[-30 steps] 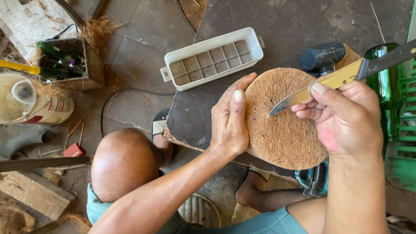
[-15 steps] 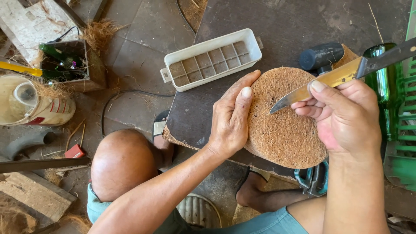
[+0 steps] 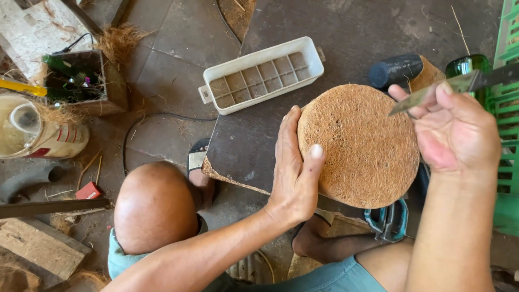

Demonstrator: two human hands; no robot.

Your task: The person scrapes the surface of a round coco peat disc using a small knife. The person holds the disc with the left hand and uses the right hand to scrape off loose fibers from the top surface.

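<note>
One coir disc, one knife, two hands at the counter's near edge.

The left hand [image 3: 296,170] has its fingers pressed on the left rim of the coir disc [image 3: 359,146]; the right hand [image 3: 459,130] pinches the knife [image 3: 432,94] (blade tip above the disc's upper right). One white tray [image 3: 262,75] lies beyond, apart.

A white tray [image 3: 263,74] with a gridded floor is lying on the dark board [image 3: 238,146]. A wooden box [image 3: 86,81] of bottles is sitting at the left above a clear jug [image 3: 32,132], with a black cable [image 3: 140,121] curling over the ground nearby.
</note>
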